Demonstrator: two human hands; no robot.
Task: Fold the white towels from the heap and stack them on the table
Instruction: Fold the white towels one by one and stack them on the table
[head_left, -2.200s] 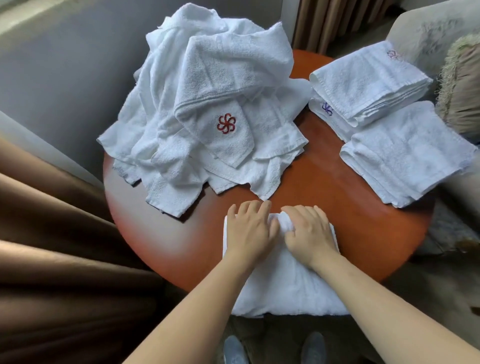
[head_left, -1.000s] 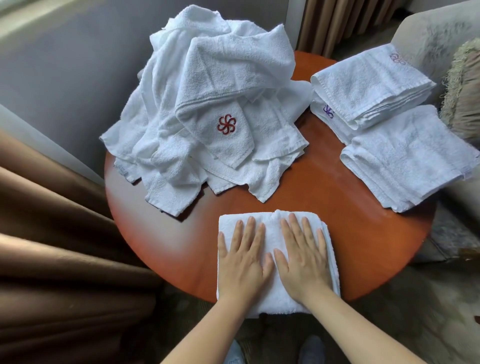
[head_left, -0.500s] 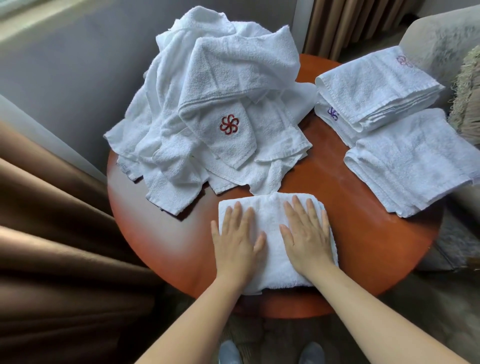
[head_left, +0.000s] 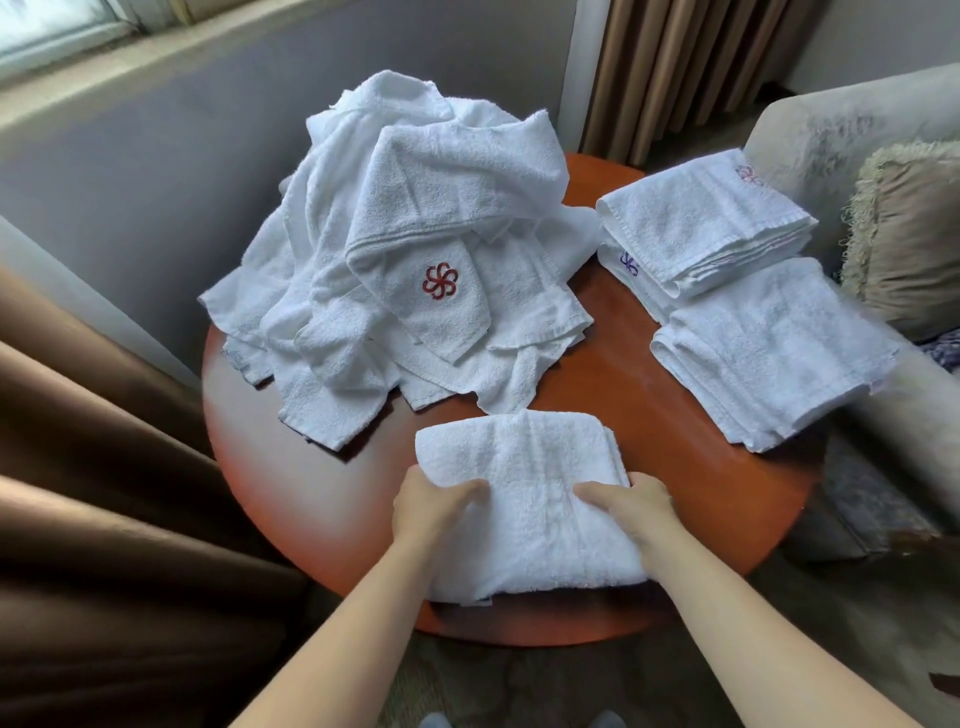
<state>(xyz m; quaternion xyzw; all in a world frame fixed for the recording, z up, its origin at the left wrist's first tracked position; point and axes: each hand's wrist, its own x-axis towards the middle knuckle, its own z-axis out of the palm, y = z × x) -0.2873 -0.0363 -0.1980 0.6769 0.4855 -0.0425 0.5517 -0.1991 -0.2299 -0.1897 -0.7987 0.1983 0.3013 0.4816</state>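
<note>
white and thick, a folded towel (head_left: 524, 488) lies at the near edge of a round orange surface (head_left: 649, 426) as a person takes it from both sides. the left grip (head_left: 431, 506) pinches the towel's left edge, thumb on top; the right grip (head_left: 631, 501) does the same at the right edge. both curl round the cloth, with the fingers tucked beneath it and out of sight. the folding looks finished, so the step in hand appears to be the pick-up for stacking. the next move would call for carrying the towel level to the right and setting it squarely on one of two piles: the near stack (head_left: 769, 353), which overhangs the rim, or the far stack (head_left: 701, 223) behind it. the heap (head_left: 363, 312) of unfolded towels, one showing a red emblem (head_left: 440, 281), fills the far left, so much work remains. whether the towel has left the surface cannot be told; forearms cover its near corners, and neither stack's count is clear.
</note>
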